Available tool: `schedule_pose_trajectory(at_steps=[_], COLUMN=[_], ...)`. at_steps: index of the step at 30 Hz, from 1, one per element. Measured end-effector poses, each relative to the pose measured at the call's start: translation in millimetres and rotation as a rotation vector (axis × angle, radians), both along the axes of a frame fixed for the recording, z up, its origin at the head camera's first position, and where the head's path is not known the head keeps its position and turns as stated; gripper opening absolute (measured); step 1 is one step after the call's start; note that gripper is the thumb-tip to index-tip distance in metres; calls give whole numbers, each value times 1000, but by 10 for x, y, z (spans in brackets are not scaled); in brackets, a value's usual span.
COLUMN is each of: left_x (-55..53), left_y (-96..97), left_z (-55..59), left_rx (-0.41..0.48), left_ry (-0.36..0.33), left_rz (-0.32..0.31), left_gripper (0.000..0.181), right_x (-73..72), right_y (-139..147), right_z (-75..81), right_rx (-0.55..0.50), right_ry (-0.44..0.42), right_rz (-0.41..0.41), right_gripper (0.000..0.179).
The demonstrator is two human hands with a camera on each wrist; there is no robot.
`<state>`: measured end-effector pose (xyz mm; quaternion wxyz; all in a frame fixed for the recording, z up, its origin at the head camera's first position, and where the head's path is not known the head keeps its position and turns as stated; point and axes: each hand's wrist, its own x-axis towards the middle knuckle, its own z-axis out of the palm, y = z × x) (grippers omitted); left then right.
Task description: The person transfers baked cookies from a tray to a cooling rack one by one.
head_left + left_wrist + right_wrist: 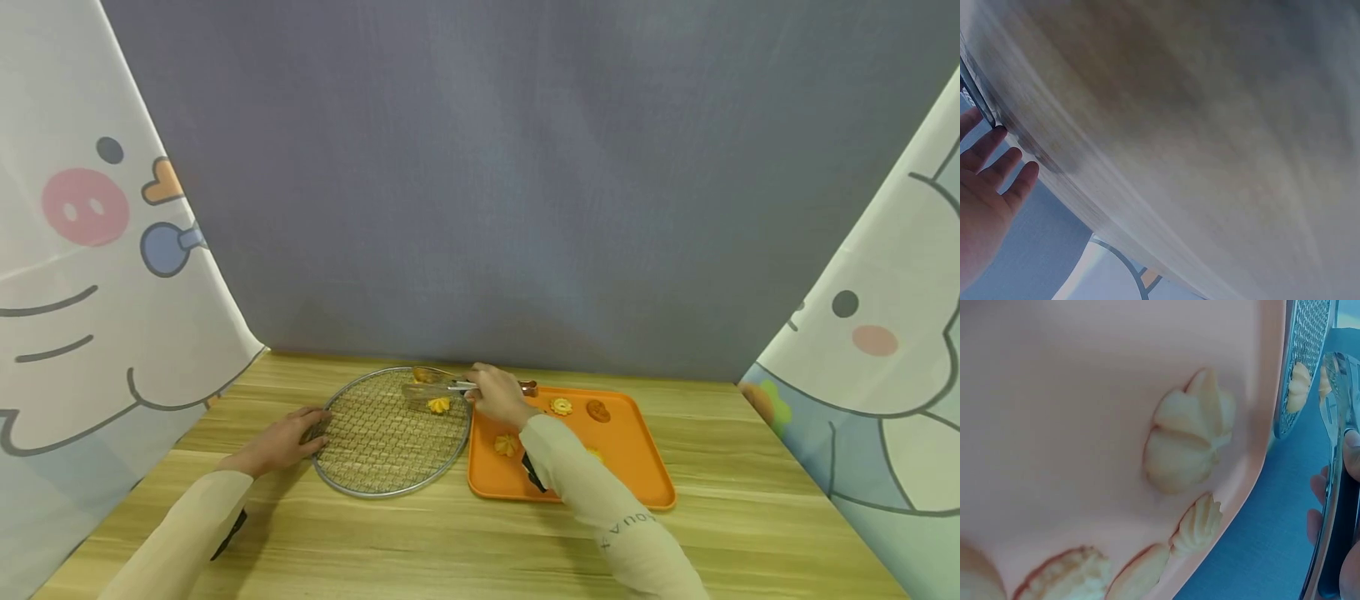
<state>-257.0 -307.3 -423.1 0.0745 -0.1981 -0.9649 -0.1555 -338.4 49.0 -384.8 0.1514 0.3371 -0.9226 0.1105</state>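
My right hand (497, 394) grips a pair of metal tongs (459, 386), whose tips reach over the right side of a round wire mesh rack (375, 446). A yellow fluted cookie (438, 405) lies on the mesh just below the tips. Another cookie (1324, 384) shows beside the tongs in the right wrist view; whether they pinch it, I cannot tell. At the rack's left rim rests my left hand (281, 442), its fingers loosely extended in the left wrist view. Under my right forearm is an orange tray (630, 467) with several cookies, partly hidden by the sleeve.
On the tray are a ring-shaped cookie (561, 406), a brown cookie (597, 410) and a fluted cookie (506, 445). The wooden table (360, 542) runs back to a grey curtain (480, 208). Printed cloth panels (97, 250) flank both sides.
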Motion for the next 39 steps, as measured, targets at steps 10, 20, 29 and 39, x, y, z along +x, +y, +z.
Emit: schedule_pose_trajectory(at_steps=[10,20,29,39], left_x=[-10,-1,-5,-1], left_y=[-3,3,-1,-1], left_z=[-10,-5,-10,-7], left_rx=[6,3,-2,1], left_ry=[27,15,32,36], left_rz=[-12,-6,-10,-13], left_gripper=[42,42,42,42], right_x=[-34,-43,-20,-4], right_y=[-114,-143,-157,-130], right_z=[-46,-105,-97,-29], right_rx=[45,41,56,55], right_ry=[-61,-91,-99,-107], right_rz=[-63,-81,-93,-94], right_gripper=[33,35,39,38])
